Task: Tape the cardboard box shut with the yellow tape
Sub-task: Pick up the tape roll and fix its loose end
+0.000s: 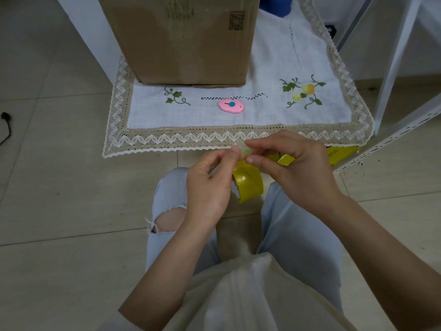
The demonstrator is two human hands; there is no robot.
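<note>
A tall brown cardboard box [181, 39] stands at the back of the cloth-covered table; its top is out of view. Below the table's front edge, over my knees, a roll of yellow tape [248, 185] hangs from its pulled-out strip. My left hand [210, 185] pinches the pale, crumpled free end of the tape [242, 149] between thumb and forefinger. My right hand [288, 163] pinches the same end from the right, and a fold of yellow tape shows under its fingers.
A pink utility cutter [230, 106] lies on the white embroidered tablecloth [274, 113] in front of the box. White metal shelf rails [393, 75] stand at right, with a yellow pack [338, 152] beneath. A black cable [6, 125] lies on the tiled floor at left.
</note>
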